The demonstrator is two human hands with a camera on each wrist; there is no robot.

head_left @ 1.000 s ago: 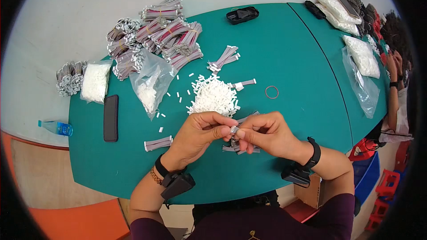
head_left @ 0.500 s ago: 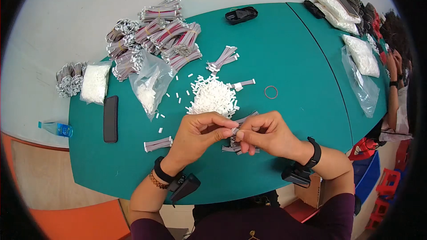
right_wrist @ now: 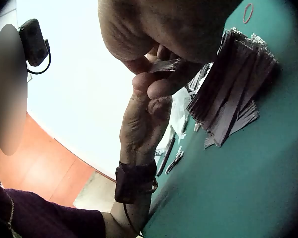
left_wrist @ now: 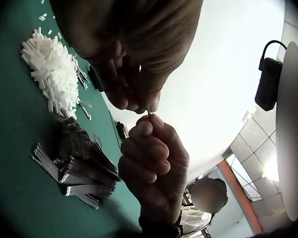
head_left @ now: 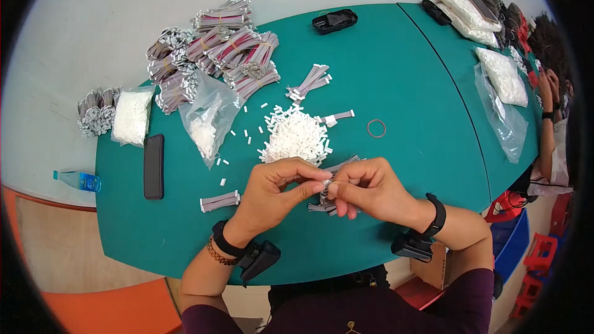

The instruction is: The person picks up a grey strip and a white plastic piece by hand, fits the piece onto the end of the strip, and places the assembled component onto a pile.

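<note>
Over the green table, my left hand [head_left: 272,188] and right hand [head_left: 374,190] meet fingertip to fingertip. Between them both pinch a short grey ribbon cable [right_wrist: 167,65], whose bare metal-tipped end shows in the right wrist view. Fingers hide most of this cable. Beneath and just beyond the hands lies a stack of similar ribbon cables [right_wrist: 233,89], partly covered by them in the head view. A heap of small white plastic connector housings [head_left: 296,136] sits right behind my left fingers.
Beyond the heap are a few finished-looking cables [head_left: 309,82] and a red rubber band [head_left: 376,128]. Bundled cables [head_left: 232,49], a plastic bag of white pieces [head_left: 210,111] and a phone [head_left: 154,167] lie at left. Another person's arm [head_left: 547,124] rests at far right.
My left wrist has turned slightly, swinging its camera to the right, and the left fingers have shifted a little. Less of the pinched piece shows now. The right hand stays nearly still.
</note>
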